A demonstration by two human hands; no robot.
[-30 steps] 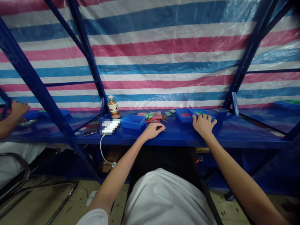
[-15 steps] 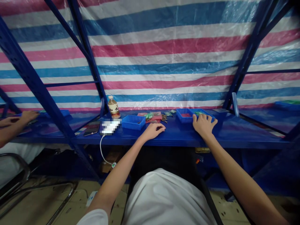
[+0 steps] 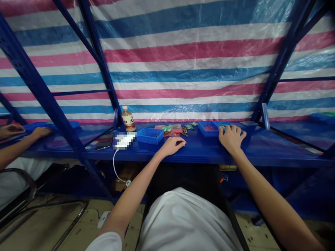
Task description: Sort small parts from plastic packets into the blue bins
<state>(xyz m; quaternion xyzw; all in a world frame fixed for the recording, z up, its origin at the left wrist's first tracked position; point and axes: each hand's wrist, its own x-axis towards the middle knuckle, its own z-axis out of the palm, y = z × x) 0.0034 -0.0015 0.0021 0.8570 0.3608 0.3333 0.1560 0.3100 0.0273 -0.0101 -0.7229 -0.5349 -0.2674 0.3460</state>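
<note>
A striped plastic tarp (image 3: 167, 62) in blue, pink and white hangs behind a dark blue steel rack (image 3: 52, 90), whose long blue shelf (image 3: 209, 153) runs across the scene at the person's waist.

On that shelf, far and right of centre, sits a shallow blue plastic tray (image 3: 208, 129) holding something red, with a small green packet at its right end. The right hand (image 3: 231, 139) lies over the tray's near right corner, arm stretched forward, fingers (image 3: 234, 129) spread and draped on the rim, pinching nothing that shows.

The left hand (image 3: 171, 146) rests flat on the shelf near the centre, its fingers (image 3: 180, 142) lying close together. Whether they hold the tiny dark item at their tips, I cannot tell.

Just beyond lie a small heap of brass screws (image 3: 184, 131) and a blue plastic bin (image 3: 150, 135). Further left stands a plastic drink bottle (image 3: 128, 119).
</note>
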